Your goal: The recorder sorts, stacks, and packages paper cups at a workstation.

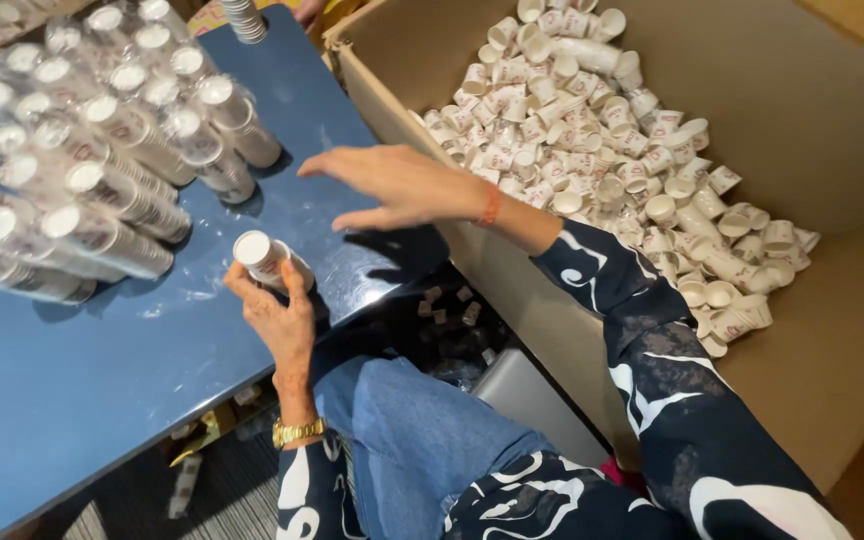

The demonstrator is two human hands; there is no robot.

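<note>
2 hands | left hand (pixel 277 305) gripping paper cup stack (pixel 264 258) | right hand (pixel 402 187) spread, empty, above blue table (pixel 102 370)

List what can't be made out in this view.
- Print on the loose cups in the box: too small.
- Wrapped stacks: cut off by the left edge.
- Cup in the left hand: its lower part hidden by the fingers.
- Floor items under the table: dark, unclear.
</note>
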